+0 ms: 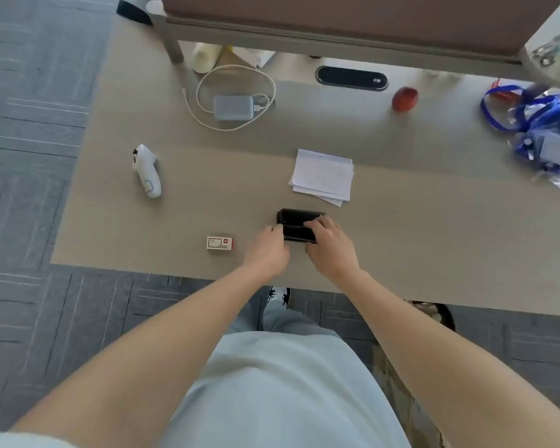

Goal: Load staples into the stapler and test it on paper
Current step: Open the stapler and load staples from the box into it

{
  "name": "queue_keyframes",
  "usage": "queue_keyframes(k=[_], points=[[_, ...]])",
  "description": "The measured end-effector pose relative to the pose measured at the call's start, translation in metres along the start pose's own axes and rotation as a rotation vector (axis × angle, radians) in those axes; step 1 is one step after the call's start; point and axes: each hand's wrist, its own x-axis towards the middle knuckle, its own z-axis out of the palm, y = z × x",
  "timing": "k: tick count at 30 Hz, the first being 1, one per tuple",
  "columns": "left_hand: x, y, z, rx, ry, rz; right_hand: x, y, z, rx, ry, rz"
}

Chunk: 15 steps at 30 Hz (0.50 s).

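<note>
The black stapler lies on the beige table just below the middle of the frame, with both hands meeting on it. The left hand comes in from the lower left and touches the stapler's left end with curled fingertips; whether it truly pinches the stapler there cannot be told. The right hand comes in from the lower right and lies over the stapler's right half, its fingers bent down onto the top so that part of the body is hidden beneath them. Both forearms are bare and stretch up from the bottom corners of the frame, converging toward the stapler. Whether the stapler is opened or closed is too blurred to say. Just left of the left hand, apart from it, sits a small white and red staple box, lying flat and closed; its contents do not show. Just above the stapler, slightly to the right, rests a small stack of white paper, the sheets a little fanned, not touching the stapler. Farther off, a white controller lies at the left of the table, a grey charger with a looped white cable sits in the upper middle, a reddish round fruit stands upper right, and a clear bag with blue straps lies at the right edge.
</note>
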Motion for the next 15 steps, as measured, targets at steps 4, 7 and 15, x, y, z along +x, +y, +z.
queue_keyframes(k=[4, 7, 15], points=[[0.000, 0.000, -0.003, -0.144, 0.009, -0.050, 0.005, -0.002, 0.009, 0.012, -0.048, 0.019], [0.001, -0.005, -0.002, -0.181, 0.019, -0.042, 0.010, -0.001, 0.020, 0.022, -0.023, 0.018], [0.011, -0.030, 0.015, -0.219, 0.137, 0.067, 0.010, 0.007, 0.048, 0.064, 0.151, -0.056]])
